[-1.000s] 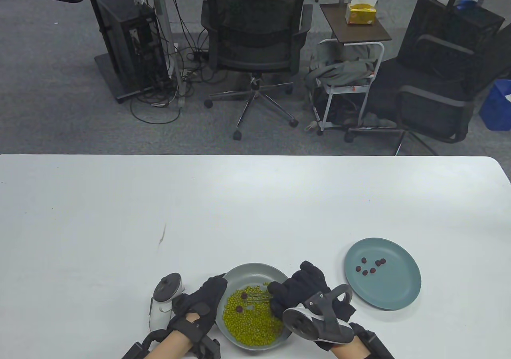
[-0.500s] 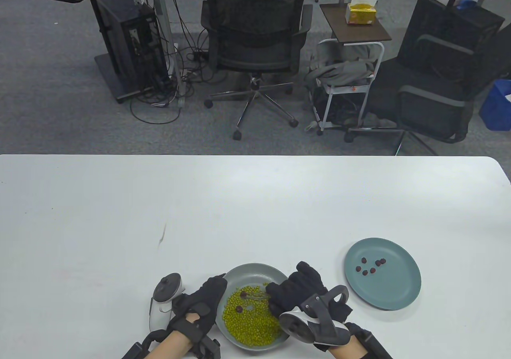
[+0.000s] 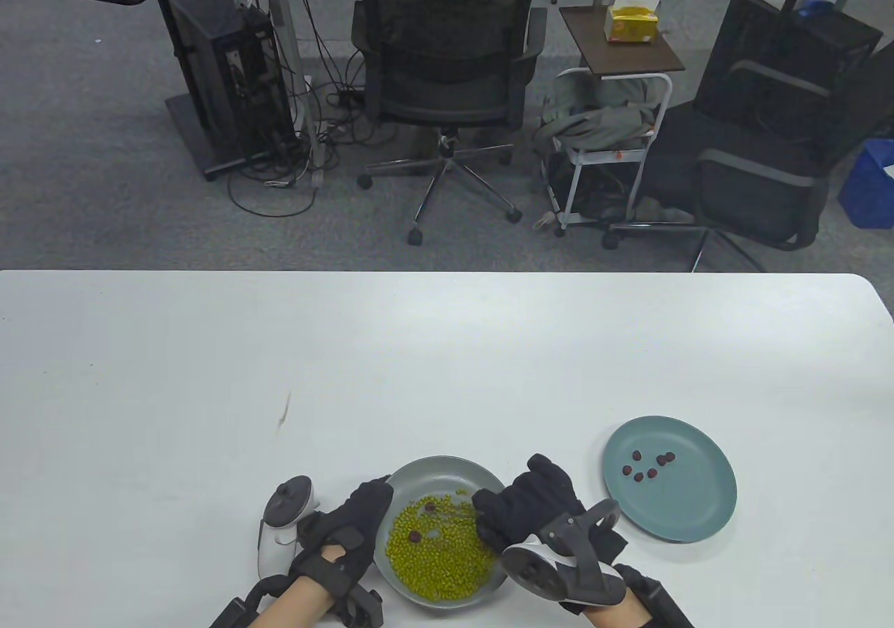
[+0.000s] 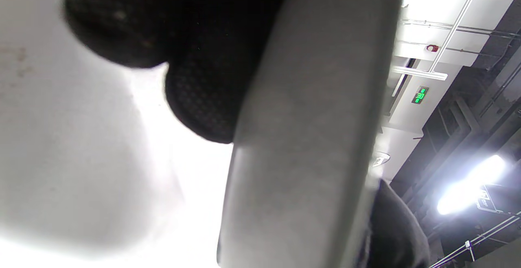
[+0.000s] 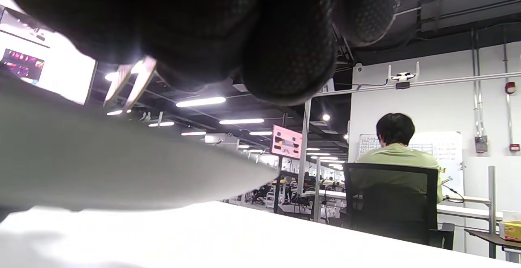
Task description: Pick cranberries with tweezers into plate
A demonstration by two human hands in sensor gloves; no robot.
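The right hand [image 3: 532, 509] grips the tweezers [image 5: 129, 84], whose tips stand slightly apart in the right wrist view and hold nothing visible; in the table view the tweezers, plain over the peas a second ago, are now hidden under the glove; the left hand [image 3: 353, 527] holds the bowl's [image 3: 447, 466] rim, and the bowl has slid a little left; two cranberries [image 3: 430, 507] still lie in the bowl, five on the plate [image 3: 691, 516] right of it; no berry has been lifted, I judge.
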